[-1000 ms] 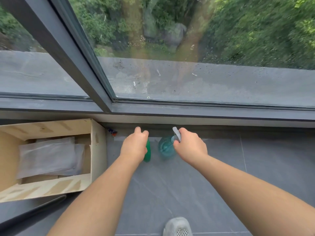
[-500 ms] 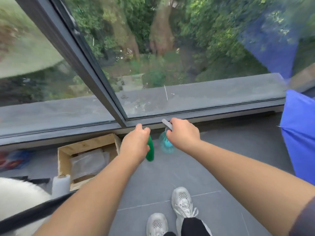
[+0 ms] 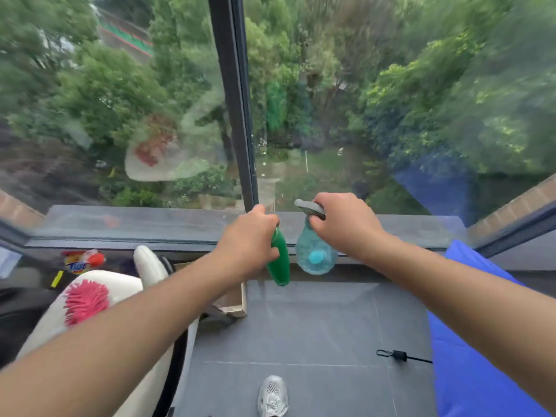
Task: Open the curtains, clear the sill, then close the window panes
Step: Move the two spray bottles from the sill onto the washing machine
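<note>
The two window panes (image 3: 391,100) fill the upper half of your view, with blurred trees behind the glass. A dark upright frame post (image 3: 233,100) stands between them, and a grey outer ledge (image 3: 135,221) runs along their foot. Below lies the grey tiled floor (image 3: 316,326). The blue curtain (image 3: 469,341) hangs bunched at your right, beside your right forearm. At your left sits a white padded object (image 3: 120,284) with a pink spiky patch.

Both your arms reach forward to the lower window rail, just right of the post. Your left hand (image 3: 246,245) is wrapped around the top of a green bottle (image 3: 279,260). Its long axis runs from your fist downward and slightly right, base lowest, over the far edge of the floor. Your right hand (image 3: 346,224) grasps the head of a teal spray bottle (image 3: 316,254). The bottle hangs below your fingers with its round body toward you, and the grey spray head (image 3: 310,207) points left toward the post. The two bottles are just beside each other; you cannot tell whether they touch.

A wooden box corner (image 3: 234,305) shows under your left forearm. A grey shoe (image 3: 272,395) is at the bottom edge. A red and yellow detergent bag (image 3: 84,261) lies at the far left, and a black clip cord (image 3: 400,355) lies on the floor by the curtain.
</note>
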`<state>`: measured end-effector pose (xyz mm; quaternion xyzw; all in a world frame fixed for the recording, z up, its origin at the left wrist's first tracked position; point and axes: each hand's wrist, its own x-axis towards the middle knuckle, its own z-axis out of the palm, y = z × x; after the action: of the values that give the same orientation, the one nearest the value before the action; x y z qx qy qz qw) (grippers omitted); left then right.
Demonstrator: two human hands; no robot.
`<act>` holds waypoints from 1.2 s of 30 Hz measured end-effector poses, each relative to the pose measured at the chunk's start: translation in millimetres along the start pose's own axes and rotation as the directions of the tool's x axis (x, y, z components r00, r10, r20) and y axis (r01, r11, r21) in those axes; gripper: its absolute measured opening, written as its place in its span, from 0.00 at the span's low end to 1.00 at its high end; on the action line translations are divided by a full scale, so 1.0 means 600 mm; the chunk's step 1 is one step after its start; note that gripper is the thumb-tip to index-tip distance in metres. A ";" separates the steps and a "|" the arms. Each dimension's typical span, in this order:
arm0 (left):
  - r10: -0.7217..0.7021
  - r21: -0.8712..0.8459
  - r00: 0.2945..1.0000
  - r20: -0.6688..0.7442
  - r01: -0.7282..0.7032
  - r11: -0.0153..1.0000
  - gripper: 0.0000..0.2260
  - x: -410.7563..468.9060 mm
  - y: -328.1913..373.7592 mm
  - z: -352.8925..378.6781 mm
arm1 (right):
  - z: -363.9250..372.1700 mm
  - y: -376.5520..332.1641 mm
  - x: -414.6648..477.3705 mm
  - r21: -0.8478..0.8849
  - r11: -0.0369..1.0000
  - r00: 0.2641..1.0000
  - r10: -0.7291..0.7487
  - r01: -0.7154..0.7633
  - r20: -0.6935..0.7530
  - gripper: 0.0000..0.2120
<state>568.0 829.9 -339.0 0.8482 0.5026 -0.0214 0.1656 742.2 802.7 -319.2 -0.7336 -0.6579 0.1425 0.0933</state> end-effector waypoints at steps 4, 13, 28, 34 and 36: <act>-0.018 0.026 0.997 -0.081 0.021 0.999 0.18 -0.097 0.006 -0.108 | -0.088 -0.089 -0.042 -0.002 0.989 0.988 -0.151 0.151 -0.041 0.09; -0.237 0.021 0.954 -0.184 0.245 0.969 0.19 -0.302 -0.122 -0.266 | -0.172 -0.337 -0.075 0.023 0.912 0.911 -0.409 0.408 0.059 0.09; -0.583 -0.041 0.766 -0.270 0.595 0.802 0.15 -0.652 -0.591 -0.408 | -0.007 -0.960 -0.076 0.098 0.759 0.740 -0.650 0.644 0.175 0.09; -0.699 -0.085 0.677 -0.231 0.702 0.707 0.11 -0.755 -0.776 -0.428 | 0.095 -1.180 -0.088 0.115 0.725 0.700 -0.687 0.679 0.195 0.09; -0.735 -0.113 0.640 -0.225 0.732 0.672 0.10 -0.780 -0.826 -0.419 | 0.125 -1.236 -0.097 0.125 0.713 0.684 -0.698 0.689 0.211 0.07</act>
<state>-121.8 728.1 -134.9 0.5663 0.8197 0.0238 0.0824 15.5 828.2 -144.0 -0.4052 -0.8898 0.1970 0.0721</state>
